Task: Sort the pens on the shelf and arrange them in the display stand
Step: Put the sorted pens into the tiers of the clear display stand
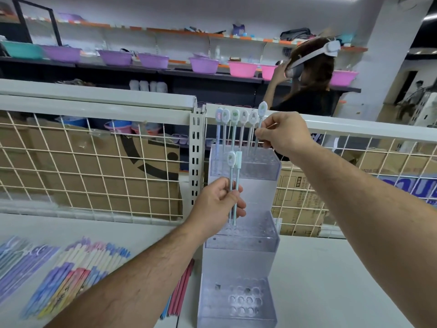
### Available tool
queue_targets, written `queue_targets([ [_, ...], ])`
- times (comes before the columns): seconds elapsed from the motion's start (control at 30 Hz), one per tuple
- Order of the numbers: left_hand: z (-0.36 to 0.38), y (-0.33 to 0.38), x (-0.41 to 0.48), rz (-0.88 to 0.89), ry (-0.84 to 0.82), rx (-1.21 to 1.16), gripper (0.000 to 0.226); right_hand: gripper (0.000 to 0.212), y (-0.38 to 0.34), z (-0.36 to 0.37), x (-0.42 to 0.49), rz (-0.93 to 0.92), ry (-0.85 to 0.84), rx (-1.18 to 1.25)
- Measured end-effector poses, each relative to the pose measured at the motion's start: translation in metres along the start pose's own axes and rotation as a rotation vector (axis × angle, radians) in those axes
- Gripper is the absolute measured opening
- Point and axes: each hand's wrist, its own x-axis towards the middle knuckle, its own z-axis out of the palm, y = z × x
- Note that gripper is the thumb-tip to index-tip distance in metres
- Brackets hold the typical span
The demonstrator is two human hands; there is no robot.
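A clear acrylic display stand (238, 242) with three stepped tiers of holes stands on the white shelf. Several thin pens with oval toppers (236, 119) stand in its top tier. My right hand (281, 134) pinches one more such pen (261, 114) by its shaft above the top tier's right side, tip down near the holes. My left hand (220, 207) grips two thin pens (233, 181) upright in front of the middle tier, their lower ends just above its holes.
Stacks of packaged pens (78, 266) lie on the shelf at lower left, with red and blue pens (181, 290) beside the stand's base. A white wire grid (94, 162) backs the shelf. A person wearing a headset (309, 74) stands beyond it.
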Motion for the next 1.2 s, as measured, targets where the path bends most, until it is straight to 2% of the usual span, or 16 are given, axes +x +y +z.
queue_targets([
  [0.37,0.001,-0.002,0.002,-0.010,-0.001,-0.006,0.011,0.014,0.010,0.002,-0.007,0.016,-0.092,-0.061],
  [0.5,0.001,-0.001,0.001,-0.008,-0.001,-0.007,0.011,0.010,0.015,0.001,-0.014,0.028,-0.041,0.014],
  [0.63,0.001,0.000,0.001,-0.014,-0.005,-0.008,0.011,0.012,0.013,-0.002,-0.032,0.001,0.098,0.062],
  [0.7,0.001,0.000,0.001,-0.013,-0.008,-0.006,0.011,0.017,0.008,-0.002,-0.049,-0.017,0.032,0.066],
  [0.83,0.002,0.002,-0.001,-0.010,-0.025,-0.039,0.010,0.018,0.002,0.003,-0.076,0.016,-0.265,-0.017],
  [0.93,0.002,0.003,-0.002,0.002,-0.036,-0.041,0.010,0.020,0.004,0.009,-0.082,0.028,-0.327,0.008],
  [1.1,0.003,0.003,-0.001,0.002,-0.045,-0.041,0.014,0.015,-0.002,0.002,-0.080,0.069,-0.280,0.112],
  [1.2,0.003,0.003,-0.001,-0.021,-0.040,-0.046,0.016,0.007,-0.016,-0.021,-0.065,0.086,-0.167,0.181],
])
